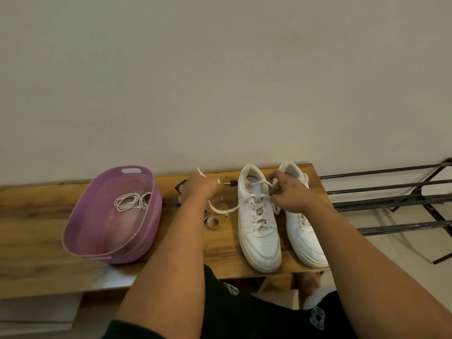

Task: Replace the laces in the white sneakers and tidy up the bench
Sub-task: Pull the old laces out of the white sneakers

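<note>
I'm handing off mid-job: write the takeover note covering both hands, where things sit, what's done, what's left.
Left hand: grips the free lace end, pulled out to the left.
Right hand: pinches the lace at the top eyelets of the left sneaker.
Right sneaker stands beside it on the bench.
Purple basket holds coiled white laces.
Tape roll and small items lie loose between basket and sneakers.
Left: finish lacing, tidy the bench.
</note>
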